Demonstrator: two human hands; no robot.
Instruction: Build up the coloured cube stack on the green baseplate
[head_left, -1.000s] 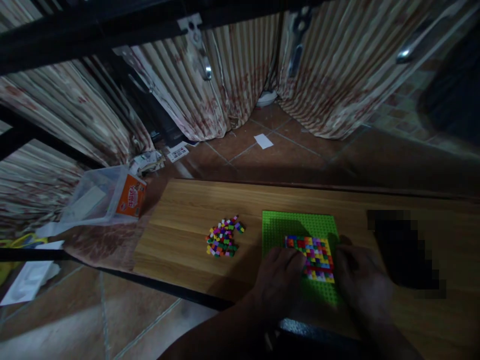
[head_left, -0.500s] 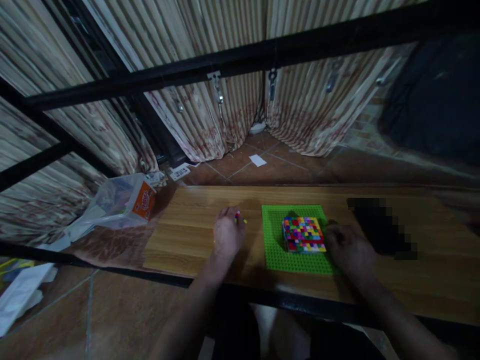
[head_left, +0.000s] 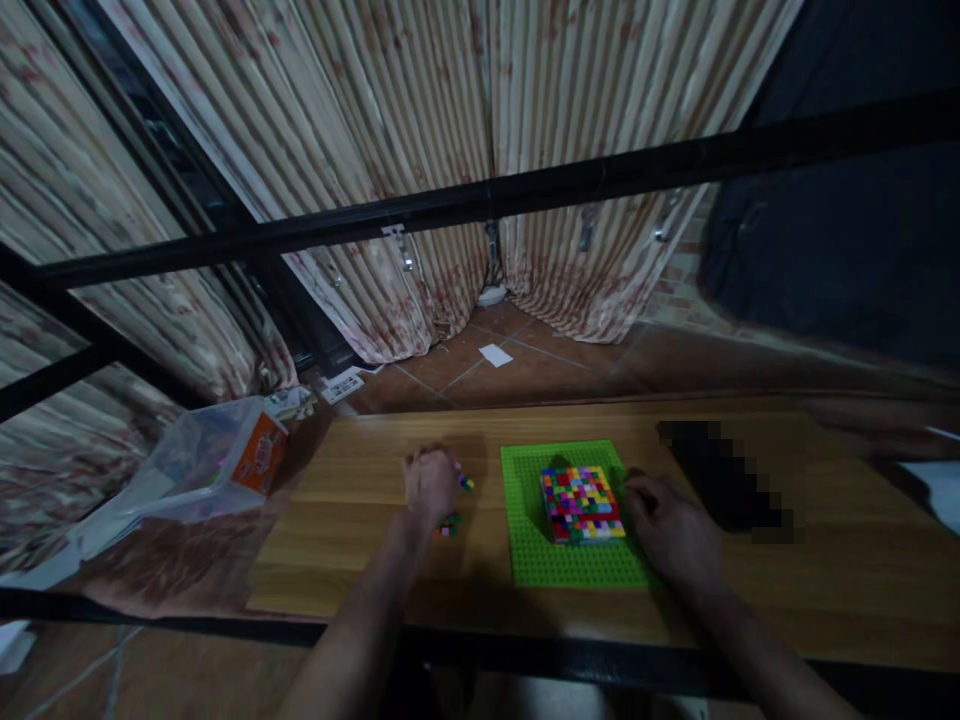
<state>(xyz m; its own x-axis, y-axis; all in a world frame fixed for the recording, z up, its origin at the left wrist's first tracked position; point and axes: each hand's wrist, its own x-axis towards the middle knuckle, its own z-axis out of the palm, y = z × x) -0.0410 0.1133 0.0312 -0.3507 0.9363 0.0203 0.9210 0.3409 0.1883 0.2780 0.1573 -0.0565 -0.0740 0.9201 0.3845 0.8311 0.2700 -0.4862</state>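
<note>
A block of many small multicoloured toy bricks (head_left: pixel 581 503) stands on a green studded baseplate (head_left: pixel 525 560) on the wooden table. My right hand (head_left: pixel 671 525) rests at the baseplate's right edge, beside the block, with its fingers curled; whatever they may hold is hidden. Left of the baseplate, my left hand (head_left: pixel 431 485) is bent down to the tabletop, its fingers curled and mostly out of sight. A few loose bricks (head_left: pixel 466 483) show at its fingertips. More small bricks (head_left: pixel 448 524) lie on the table just below that hand.
A black, pixelated object (head_left: pixel 724 475) lies on the table (head_left: pixel 337 520) at the right. Beyond it are a blurred brownish shape and a white sheet (head_left: pixel 937 490). A clear plastic bin (head_left: pixel 202 470) with an orange label stands left on the floor. A black bar (head_left: pixel 442 205) crosses before the curtains.
The view has tilted, so the table appears lower. My left hand has shifted slightly, and small bricks now show below it. My right hand stays beside the baseplate.
</note>
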